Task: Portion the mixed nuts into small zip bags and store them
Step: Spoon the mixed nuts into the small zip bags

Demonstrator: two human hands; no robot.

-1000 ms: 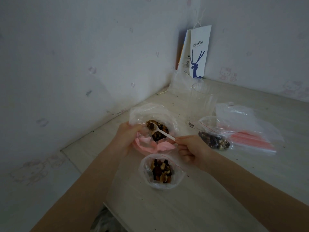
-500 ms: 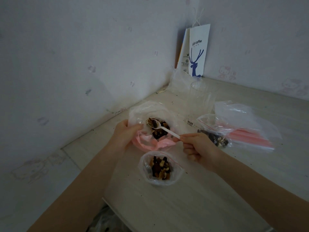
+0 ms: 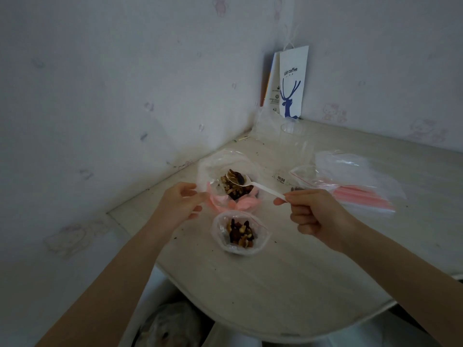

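Right hand (image 3: 315, 214): thumb and forefinger pinch the handle end of the white spoon (image 3: 260, 187), other fingers curled. Since a second ago the spoon has lifted out of the mixed nuts (image 3: 234, 190); its bowl is heaped, over the big clear bag (image 3: 213, 164). Left hand (image 3: 179, 204) pinches that bag's near edge. Small zip bag (image 3: 261, 235), part-filled, stands open on the table (image 3: 275, 284) just in front. Spare zip bags (image 3: 355, 171), clear cup (image 3: 292, 132) and paper coffee bag (image 3: 292, 81) lie beyond.
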